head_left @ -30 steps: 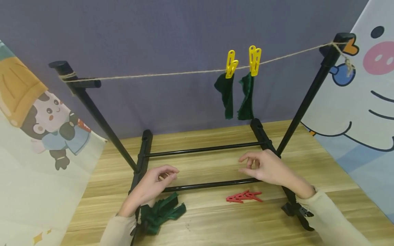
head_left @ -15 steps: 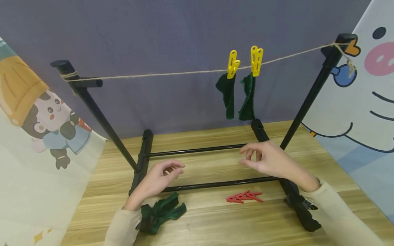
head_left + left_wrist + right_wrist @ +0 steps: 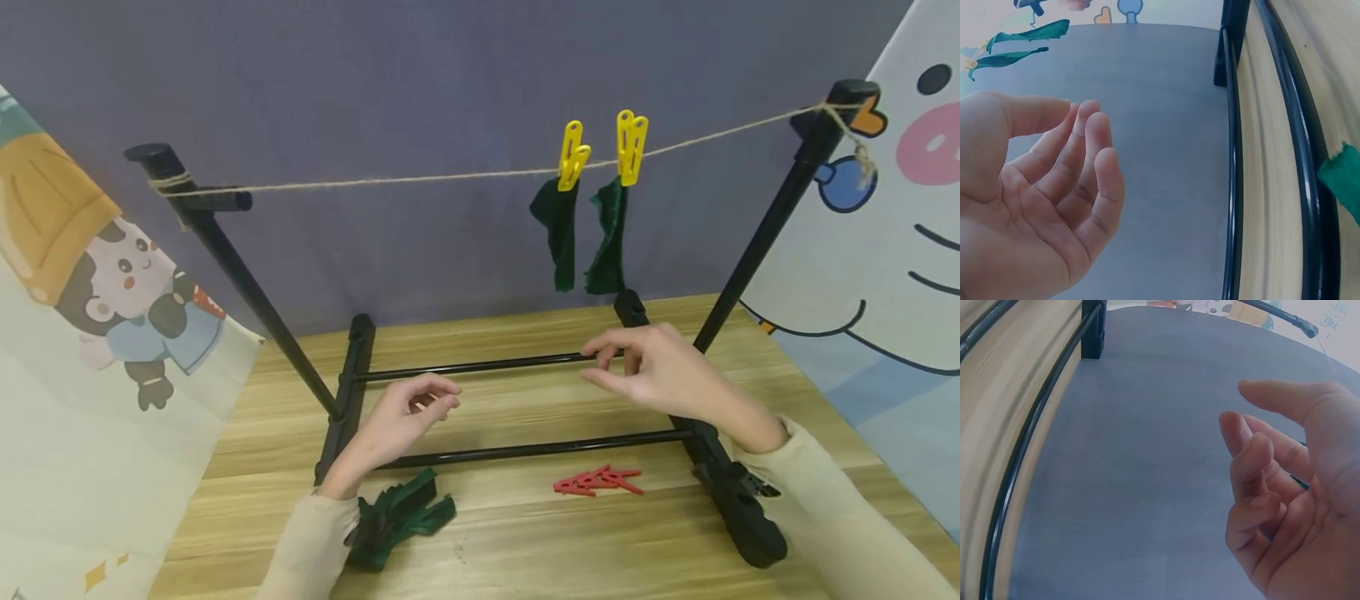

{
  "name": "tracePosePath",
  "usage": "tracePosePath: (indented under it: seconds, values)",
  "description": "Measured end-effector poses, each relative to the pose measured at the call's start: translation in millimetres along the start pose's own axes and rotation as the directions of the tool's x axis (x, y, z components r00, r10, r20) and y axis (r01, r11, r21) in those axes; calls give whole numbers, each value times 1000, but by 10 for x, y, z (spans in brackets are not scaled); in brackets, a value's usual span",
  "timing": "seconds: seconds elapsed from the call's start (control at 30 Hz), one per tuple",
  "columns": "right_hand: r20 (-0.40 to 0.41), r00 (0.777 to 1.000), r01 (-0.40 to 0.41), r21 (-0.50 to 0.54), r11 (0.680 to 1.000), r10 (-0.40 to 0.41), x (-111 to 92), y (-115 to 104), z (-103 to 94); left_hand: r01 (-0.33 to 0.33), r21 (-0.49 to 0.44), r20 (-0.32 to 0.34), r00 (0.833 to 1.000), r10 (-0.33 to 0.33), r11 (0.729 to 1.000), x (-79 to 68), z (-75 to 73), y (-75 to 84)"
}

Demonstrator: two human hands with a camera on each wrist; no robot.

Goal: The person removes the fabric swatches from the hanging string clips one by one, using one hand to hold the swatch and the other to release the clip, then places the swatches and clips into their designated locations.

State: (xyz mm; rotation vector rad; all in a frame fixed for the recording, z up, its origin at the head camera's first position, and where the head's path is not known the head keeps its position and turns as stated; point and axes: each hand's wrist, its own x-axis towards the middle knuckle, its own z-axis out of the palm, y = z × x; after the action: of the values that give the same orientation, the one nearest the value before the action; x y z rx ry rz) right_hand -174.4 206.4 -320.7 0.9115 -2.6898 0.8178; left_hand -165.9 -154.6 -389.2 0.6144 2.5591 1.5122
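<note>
My left hand [image 3: 401, 417] hovers over the left part of the black rack, its fingers loosely bent and holding nothing. Below its wrist, a crumpled green cloth [image 3: 408, 512] lies on the table, partly hidden by the sleeve. My right hand [image 3: 656, 371] hangs above the rack's right side, also bare, with thumb and fingertips apart in the right wrist view. Two strips of green cloth [image 3: 557, 237] hang from the twine [image 3: 390, 179], each under a yellow clothespin [image 3: 573, 158]. Red clothespins [image 3: 598, 481] lie on the table in front of the front bar.
Two black uprights [image 3: 765, 225] carry the twine between them. Low black crossbars [image 3: 525, 451] join the rack's feet near the wooden table top [image 3: 487, 542]. A grey backdrop [image 3: 375, 83] stands behind, with cartoon-printed panels [image 3: 161, 292] on both sides.
Both hands have risen a little, away from the table; the left has also shifted rightward. The hanging cloths, clothespins and crumpled cloth stay in place, while the whole view shifts slightly.
</note>
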Motion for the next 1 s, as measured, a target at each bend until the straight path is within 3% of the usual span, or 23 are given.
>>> tracePosePath:
  seconds: [0.47,0.7,1.0]
  values:
    - [-106,987,121,-11,993,-121,132,-126,-128,-15,-1,-45,999,15,1000,109,70,309]
    - [-122,981,149,-11,989,-149,170,-156,-192,-51,-18,-25,998,51,999,202,89,266]
    - [-147,976,161,-19,987,-162,213,-224,-245,-102,-28,-19,995,102,994,314,140,356]
